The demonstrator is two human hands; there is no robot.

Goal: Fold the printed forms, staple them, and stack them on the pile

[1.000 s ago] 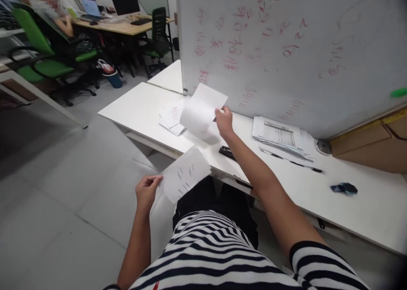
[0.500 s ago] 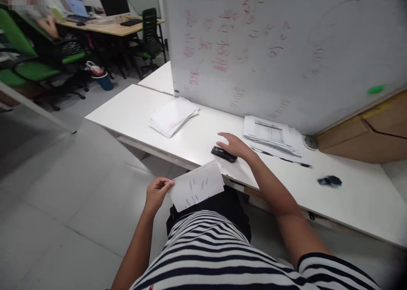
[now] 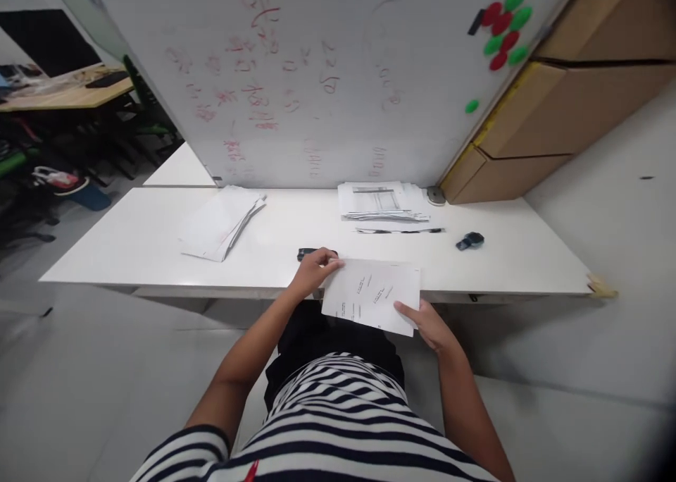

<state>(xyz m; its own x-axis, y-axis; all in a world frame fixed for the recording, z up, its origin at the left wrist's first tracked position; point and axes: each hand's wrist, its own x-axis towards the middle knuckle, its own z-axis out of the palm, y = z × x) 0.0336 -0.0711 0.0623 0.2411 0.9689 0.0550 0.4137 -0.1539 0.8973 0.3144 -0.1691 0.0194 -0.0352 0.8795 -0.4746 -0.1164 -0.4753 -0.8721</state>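
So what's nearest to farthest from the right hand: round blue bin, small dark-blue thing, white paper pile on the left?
From the right hand:
1. Small dark-blue thing, table's right.
2. White paper pile, table's left.
3. Round blue bin, floor, far left.

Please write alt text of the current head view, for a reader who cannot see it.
A person's left hand and right hand hold printed paper over the front edge of a white desk. A left paper stack and a right paper stack lie there, before a whiteboard with red writing.
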